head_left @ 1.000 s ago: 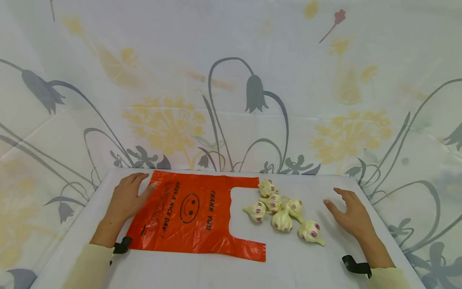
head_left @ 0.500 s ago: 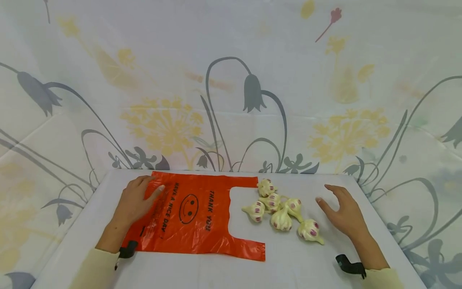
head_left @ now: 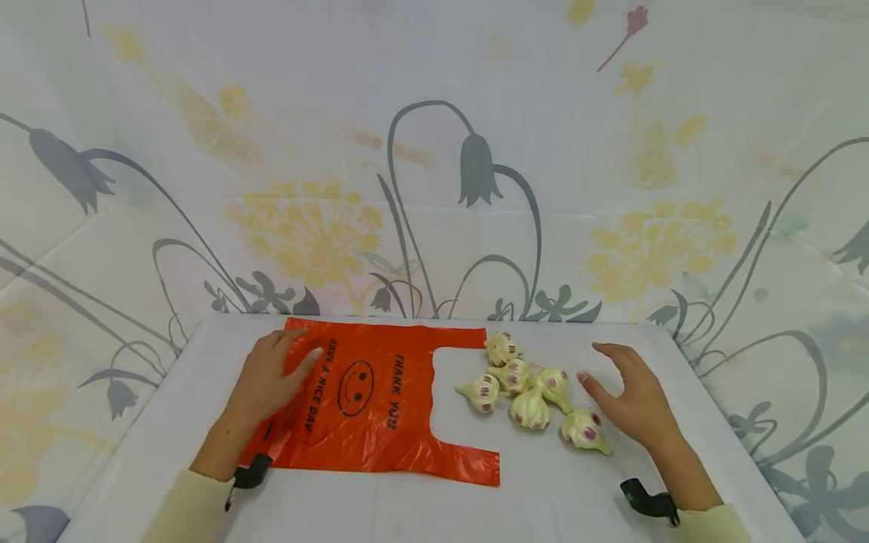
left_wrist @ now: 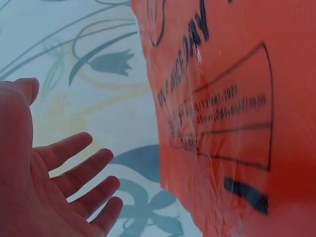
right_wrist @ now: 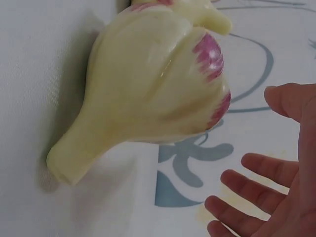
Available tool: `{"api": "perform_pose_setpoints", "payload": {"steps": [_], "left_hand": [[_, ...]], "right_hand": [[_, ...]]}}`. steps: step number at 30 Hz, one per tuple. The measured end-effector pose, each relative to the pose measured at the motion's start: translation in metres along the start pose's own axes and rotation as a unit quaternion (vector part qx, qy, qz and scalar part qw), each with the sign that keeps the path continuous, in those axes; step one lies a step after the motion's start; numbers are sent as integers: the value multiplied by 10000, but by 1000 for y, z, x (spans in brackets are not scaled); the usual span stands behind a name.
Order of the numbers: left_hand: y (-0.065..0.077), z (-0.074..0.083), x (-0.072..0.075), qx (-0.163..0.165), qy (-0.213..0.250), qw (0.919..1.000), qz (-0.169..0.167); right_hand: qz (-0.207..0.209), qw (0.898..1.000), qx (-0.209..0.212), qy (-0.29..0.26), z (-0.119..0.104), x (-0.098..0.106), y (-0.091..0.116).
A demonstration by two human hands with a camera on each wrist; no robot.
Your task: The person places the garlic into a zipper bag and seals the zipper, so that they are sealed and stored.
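Observation:
An orange-red plastic bag (head_left: 400,392) printed with a smiley face and black lettering lies flat on the white table, its handles pointing right. Over the bag's left end is my left hand (head_left: 268,381), fingers relaxed and holding nothing; the left wrist view shows its spread fingers (left_wrist: 89,168) beside the bag (left_wrist: 222,138). Several white garlic bulbs (head_left: 529,409) with purple marks sit clustered right of the handles. To their right hovers my right hand (head_left: 634,400), thumb and fingers apart, nothing in it. In the right wrist view the nearest garlic bulb (right_wrist: 148,79) fills the middle.
The white table (head_left: 380,509) ends against a pale hanging cloth (head_left: 577,128) with grey and yellow flower prints. A black wrist camera (head_left: 253,472) sits on the left wrist, another black camera (head_left: 648,499) on the right.
My left hand has moved right, further over the bag's left end. My right hand has come left, closer to the garlic bulbs. Bag and garlic bulbs stay where they were.

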State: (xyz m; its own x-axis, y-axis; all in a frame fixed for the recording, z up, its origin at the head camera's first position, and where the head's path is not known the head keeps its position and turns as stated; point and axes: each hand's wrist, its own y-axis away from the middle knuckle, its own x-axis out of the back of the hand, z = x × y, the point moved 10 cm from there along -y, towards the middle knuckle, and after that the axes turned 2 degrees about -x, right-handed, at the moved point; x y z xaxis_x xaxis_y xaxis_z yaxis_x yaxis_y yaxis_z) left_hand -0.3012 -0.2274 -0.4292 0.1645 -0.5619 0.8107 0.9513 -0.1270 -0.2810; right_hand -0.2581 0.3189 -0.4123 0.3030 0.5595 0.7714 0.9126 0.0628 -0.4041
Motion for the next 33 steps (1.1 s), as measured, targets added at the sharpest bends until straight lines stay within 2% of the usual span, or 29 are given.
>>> {"api": "perform_pose_setpoints", "payload": {"steps": [14,25,33], "left_hand": [[7,25,-17,-325,349,9988,-59],[11,44,-30,-494,339,9981,-110],[15,59,-40,-652,294,9972,-238]], "right_hand": [[-34,9991,384,-162,-28,-7,3],[121,9962,815,-268,-52,-12,7],[59,9962,848,-165,-63,-19,12]]}}
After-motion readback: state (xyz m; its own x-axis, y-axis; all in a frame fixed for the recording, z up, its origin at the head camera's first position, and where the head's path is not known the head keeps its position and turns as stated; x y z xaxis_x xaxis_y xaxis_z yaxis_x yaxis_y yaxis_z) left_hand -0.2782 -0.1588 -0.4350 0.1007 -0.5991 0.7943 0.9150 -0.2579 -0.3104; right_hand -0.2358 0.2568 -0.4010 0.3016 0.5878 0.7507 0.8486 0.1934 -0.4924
